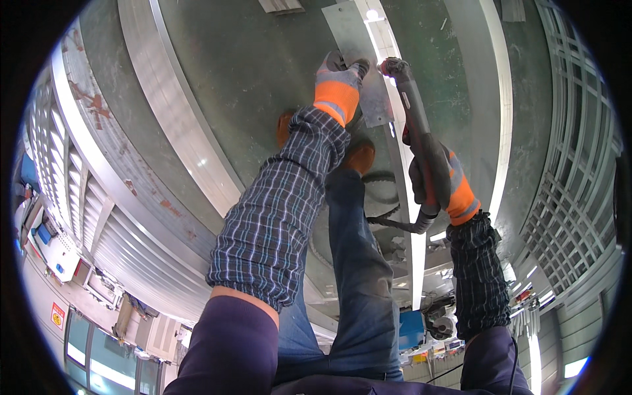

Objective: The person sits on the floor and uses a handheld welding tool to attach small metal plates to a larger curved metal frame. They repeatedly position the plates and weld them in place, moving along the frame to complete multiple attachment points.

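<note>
My left hand (339, 82), in a grey glove with an orange cuff, is closed at the left edge of a flat grey metal plate (376, 102). The plate lies against a long shiny metal beam (395, 105). In my right hand (459, 187), gloved alike, is a long black hand-held power tool (421, 122) with red parts. Its narrow far end is close beside the plate's right edge, over the beam; whether it touches cannot be made out. A dark ribbed hose (405, 226) runs from its near end. My glove and the tool's body hide the right fingers in part.
Long metal beams (178, 99) lie left, and another bright one (503, 99) curves past at right. A metal grid (559, 197) stands far right. Coiled hose (382, 187) lies by my brown shoe (360, 158). A blue box (411, 329) is behind me.
</note>
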Motion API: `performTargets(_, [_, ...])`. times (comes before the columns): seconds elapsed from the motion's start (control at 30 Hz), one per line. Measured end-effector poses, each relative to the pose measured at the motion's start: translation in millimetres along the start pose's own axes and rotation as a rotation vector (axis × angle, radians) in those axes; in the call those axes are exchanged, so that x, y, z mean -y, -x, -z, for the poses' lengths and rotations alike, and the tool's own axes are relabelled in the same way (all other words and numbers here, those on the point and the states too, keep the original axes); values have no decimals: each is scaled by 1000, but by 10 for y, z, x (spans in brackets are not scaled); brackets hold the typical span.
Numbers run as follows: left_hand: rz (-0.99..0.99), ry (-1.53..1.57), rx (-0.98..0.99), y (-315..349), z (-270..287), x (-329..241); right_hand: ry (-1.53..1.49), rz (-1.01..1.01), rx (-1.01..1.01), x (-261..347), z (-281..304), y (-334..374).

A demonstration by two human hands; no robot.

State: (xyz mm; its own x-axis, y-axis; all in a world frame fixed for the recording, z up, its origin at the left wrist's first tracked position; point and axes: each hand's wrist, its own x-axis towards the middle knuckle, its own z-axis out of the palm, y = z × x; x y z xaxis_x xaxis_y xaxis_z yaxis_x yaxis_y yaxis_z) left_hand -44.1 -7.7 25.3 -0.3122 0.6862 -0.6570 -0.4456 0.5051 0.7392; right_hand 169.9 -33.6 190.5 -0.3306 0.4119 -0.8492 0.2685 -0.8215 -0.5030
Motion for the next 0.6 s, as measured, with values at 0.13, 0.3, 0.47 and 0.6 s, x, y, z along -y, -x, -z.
performTargets(0.13, [2,23,-20,17,-22,-5,17,63,23,-146,71,-18])
performTargets(0.3, [-11,-3,30,35,19,-40,16,46,37,-132,40,59])
performTargets(0.47, [8,11,-6,83,-15,-104,-27,14,14,-115,12,76])
performTargets(0.6, [9,24,-15,95,-48,-140,-76,58,42,-211,49,82])
